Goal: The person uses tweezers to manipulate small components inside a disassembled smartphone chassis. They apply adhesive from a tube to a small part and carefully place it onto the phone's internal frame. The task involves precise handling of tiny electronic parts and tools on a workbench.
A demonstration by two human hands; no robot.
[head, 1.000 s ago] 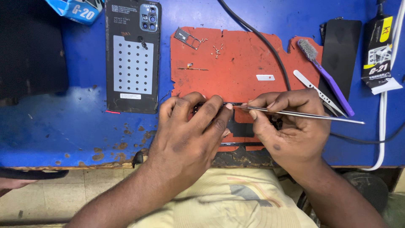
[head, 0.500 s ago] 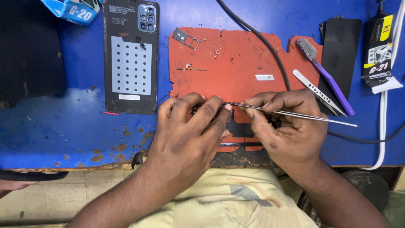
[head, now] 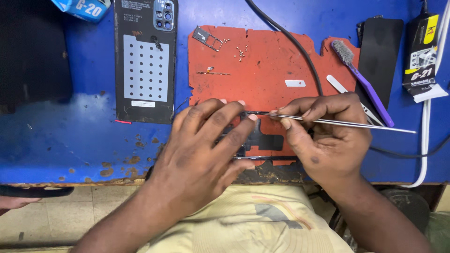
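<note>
Little moved since prior frames: tweezers kept pinched in right hand grip, tips at phone top edge; left hand pressed flat on phone, on red mat.

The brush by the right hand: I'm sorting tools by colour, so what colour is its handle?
Purple handle, grey bristles on the brush; head view.

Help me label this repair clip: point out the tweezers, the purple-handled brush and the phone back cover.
tweezers [head: 347,123], head view, middle of the bare metal shaft beyond the right hand.
purple-handled brush [head: 370,93], head view, middle of the purple handle.
phone back cover [head: 145,68], head view, grey dotted sheet inside it.
</note>
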